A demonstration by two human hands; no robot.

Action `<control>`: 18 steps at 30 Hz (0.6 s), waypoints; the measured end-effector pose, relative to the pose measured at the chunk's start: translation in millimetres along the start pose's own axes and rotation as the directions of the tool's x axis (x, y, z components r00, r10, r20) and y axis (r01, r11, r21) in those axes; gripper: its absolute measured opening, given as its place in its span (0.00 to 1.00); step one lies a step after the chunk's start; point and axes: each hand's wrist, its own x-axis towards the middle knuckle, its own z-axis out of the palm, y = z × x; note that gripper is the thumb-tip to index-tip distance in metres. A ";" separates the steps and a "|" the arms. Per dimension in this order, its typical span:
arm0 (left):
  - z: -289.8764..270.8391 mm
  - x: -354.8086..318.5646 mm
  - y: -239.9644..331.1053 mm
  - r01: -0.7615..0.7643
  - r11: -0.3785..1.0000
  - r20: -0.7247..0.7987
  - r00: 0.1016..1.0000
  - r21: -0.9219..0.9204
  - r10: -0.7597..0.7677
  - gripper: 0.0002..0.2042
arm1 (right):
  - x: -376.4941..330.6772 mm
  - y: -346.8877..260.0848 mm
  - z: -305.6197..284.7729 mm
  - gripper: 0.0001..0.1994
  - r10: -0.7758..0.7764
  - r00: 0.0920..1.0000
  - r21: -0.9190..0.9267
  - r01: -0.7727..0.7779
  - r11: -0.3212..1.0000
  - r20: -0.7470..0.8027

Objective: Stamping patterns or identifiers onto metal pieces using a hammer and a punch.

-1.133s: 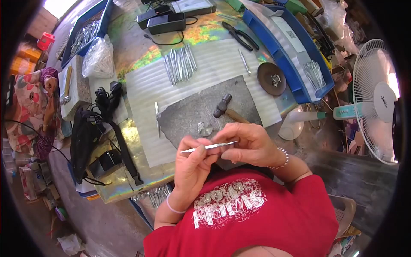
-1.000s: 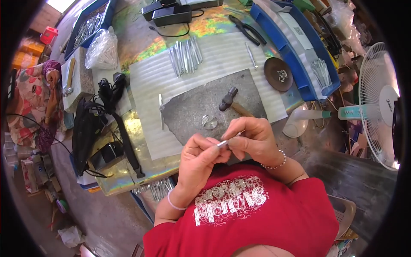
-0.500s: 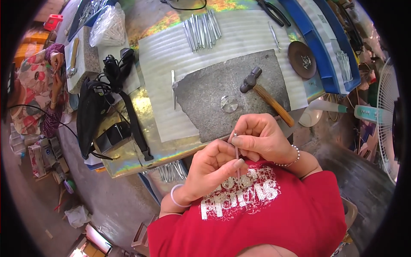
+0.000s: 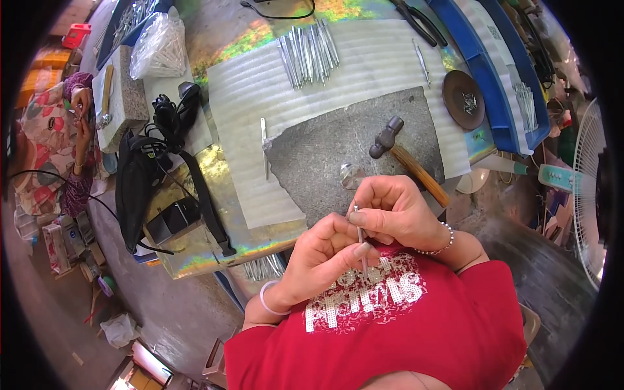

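L. hand point(image 4: 328, 250) and R. hand point(image 4: 393, 211) pinch a slim metal rod point(image 4: 361, 235) betw. closed fingers, in front of a red shirt point(image 4: 422, 344) w/ pale lettering. Held crosswise a sec. ago, it now points toward the stone slab point(image 4: 312, 159); the hammer point(image 4: 419, 172) shows its full handle now.

Head-worn fisheye cam looks dn, close over L hand point(image 4: 327, 250), R hand point(image 4: 394, 211) & worktbl point(image 4: 261, 241).
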 end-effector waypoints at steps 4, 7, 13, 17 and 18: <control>-3.2 5.5 4.5 0.036 0.998 -0.006 0.999 -0.047 -0.036 0.05 | 5.2 -2.5 -2.0 0.04 -0.006 1.000 0.007 0.006 1.000 -0.014; -6.0 9.5 6.0 0.042 0.995 -0.015 0.999 -0.089 -0.043 0.05 | 10.3 -3.8 -3.2 0.03 -0.038 0.999 0.022 0.039 0.999 -0.015; -5.3 10.2 11.0 -0.019 0.995 -0.108 0.994 -0.103 0.008 0.07 | 16.7 -5.4 -3.5 0.02 -0.096 0.994 0.045 0.098 0.994 -0.045; -21.3 3.4 16.9 -0.174 0.966 -0.250 0.960 -0.191 0.123 0.10 | 17.3 -4.5 -5.8 0.03 -0.227 0.973 0.095 0.230 0.968 -0.047; -25.5 2.4 23.4 -0.213 0.948 -0.275 0.950 -0.237 0.145 0.09 | 17.0 -5.0 -4.6 0.04 -0.252 0.968 0.047 0.252 0.966 -0.023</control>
